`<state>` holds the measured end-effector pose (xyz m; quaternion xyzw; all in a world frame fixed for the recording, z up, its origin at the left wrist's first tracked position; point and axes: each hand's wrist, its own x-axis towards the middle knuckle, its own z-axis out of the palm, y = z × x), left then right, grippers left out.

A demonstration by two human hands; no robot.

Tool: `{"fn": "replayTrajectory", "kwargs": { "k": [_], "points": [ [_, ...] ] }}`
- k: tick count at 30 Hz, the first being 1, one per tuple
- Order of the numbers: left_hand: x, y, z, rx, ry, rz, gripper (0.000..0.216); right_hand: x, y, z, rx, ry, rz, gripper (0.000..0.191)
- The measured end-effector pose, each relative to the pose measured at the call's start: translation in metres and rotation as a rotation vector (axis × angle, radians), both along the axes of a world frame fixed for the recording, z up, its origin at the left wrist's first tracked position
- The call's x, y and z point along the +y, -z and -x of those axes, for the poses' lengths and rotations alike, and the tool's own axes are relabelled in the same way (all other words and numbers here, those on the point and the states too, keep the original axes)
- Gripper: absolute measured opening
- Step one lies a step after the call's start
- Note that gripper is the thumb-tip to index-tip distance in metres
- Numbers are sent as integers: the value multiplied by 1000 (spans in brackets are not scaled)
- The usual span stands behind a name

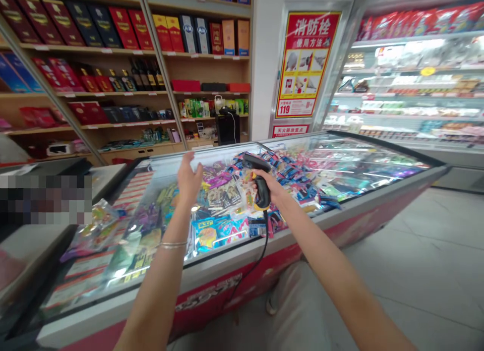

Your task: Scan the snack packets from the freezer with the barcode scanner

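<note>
My right hand (269,183) is wrapped round the grip of a black barcode scanner (262,193), held above the piled packets with its head pointing left and its cable hanging down over the freezer's front. My left hand (189,178) is raised over the glass to the left, fingers apart, holding nothing; a thin bracelet (174,244) circles that wrist. Below the hands, a blue ice-cream packet (206,235) lies near the front edge. Several dark blue packets (291,169) are heaped to the right of the scanner.
A long glass-topped chest freezer (340,210) spans the middle. Plastic-wrapped goods (100,217) lie on its left end, beside a dark counter (45,169). Shelves of boxed bottles (113,25) stand behind, and a lit refrigerated display (412,99) is at right.
</note>
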<state>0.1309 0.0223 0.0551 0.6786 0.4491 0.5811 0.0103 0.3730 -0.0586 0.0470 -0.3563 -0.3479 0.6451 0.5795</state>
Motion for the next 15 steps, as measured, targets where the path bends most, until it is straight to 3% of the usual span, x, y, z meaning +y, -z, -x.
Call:
{"fn": "replayTrajectory", "kwargs": {
  "k": [4, 7, 11, 15],
  "points": [
    [8, 29, -80, 93, 131, 190, 40, -8, 16, -46, -57, 160, 43, 16],
    [12, 52, -118, 166, 132, 338, 42, -12, 34, -72, -86, 151, 76, 16],
    [16, 72, -141, 299, 83, 487, 48, -14, 51, -91, -112, 155, 128, 14],
    [16, 79, -142, 382, 4, 495, 50, -13, 57, -94, -127, 175, 145, 11]
  ]
}}
